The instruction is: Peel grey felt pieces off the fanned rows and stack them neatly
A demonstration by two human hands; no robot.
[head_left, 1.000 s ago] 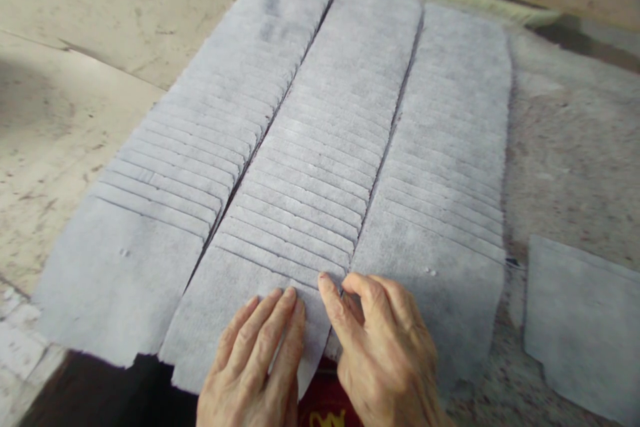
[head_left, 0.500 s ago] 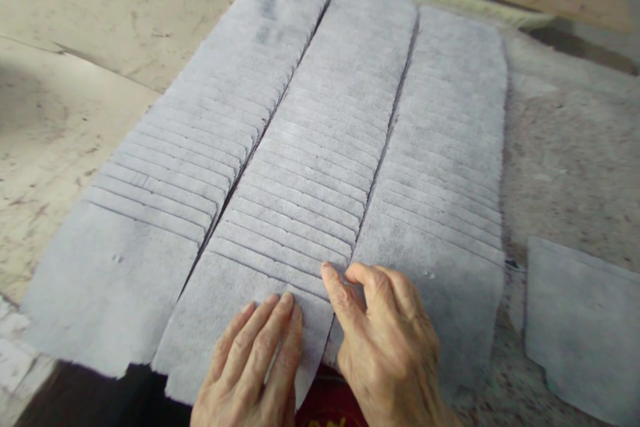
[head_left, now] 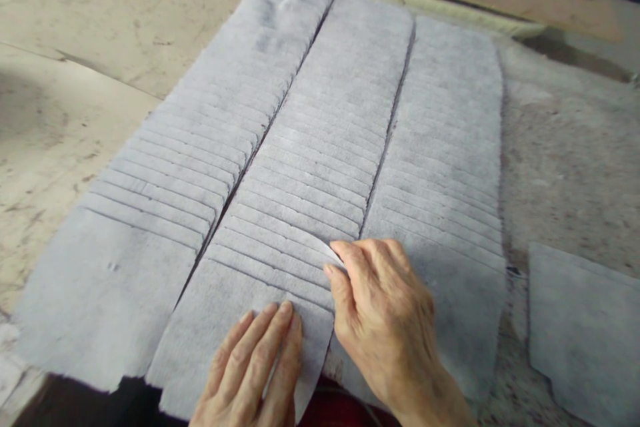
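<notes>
On the middle grey row [head_left: 315, 160], the left hand [head_left: 250, 373] lies, fingers [head_left: 263, 350] outstretched; the right hand [head_left: 385, 313] pinches a sheet [head_left: 323, 250] edge.

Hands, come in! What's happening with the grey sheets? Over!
Right hand pinching a raised sheet edge in the middle row. Left hand flat on that row's front sheet. Another grey piece lies apart, off right; nothing seen blocking either hand.
</notes>
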